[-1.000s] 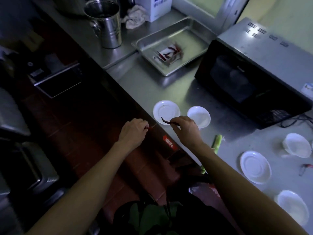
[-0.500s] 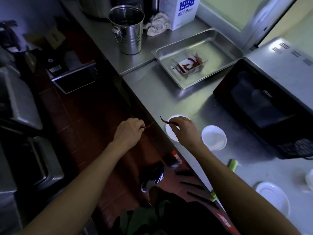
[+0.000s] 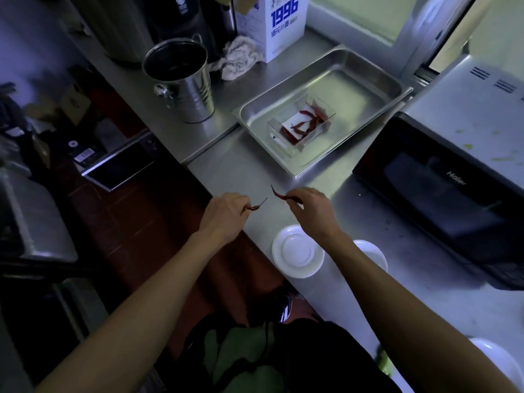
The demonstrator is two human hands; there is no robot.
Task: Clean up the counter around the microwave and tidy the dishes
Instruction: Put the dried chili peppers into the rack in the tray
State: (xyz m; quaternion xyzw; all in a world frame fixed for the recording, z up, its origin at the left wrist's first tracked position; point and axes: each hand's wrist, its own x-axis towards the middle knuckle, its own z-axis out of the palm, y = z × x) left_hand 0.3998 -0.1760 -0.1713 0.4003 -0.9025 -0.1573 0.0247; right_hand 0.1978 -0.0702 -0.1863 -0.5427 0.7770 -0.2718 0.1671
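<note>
My left hand pinches a small dried red chili over the counter's front edge. My right hand pinches a longer dried red chili just above the steel counter. Ahead lies a steel tray holding a clear box with several red chilies. A white saucer sits just below my right hand, and a second white dish is partly hidden by my right forearm. The black microwave stands to the right.
A steel bucket stands at the back left, with a crumpled rag and a white carton marked 1996 behind it. Another white dish shows at the lower right. Left of the counter the red floor drops away.
The view has moved toward the tray. Both hands, each still pinching a chili, have advanced past the white saucers, which now lie below my right hand.
</note>
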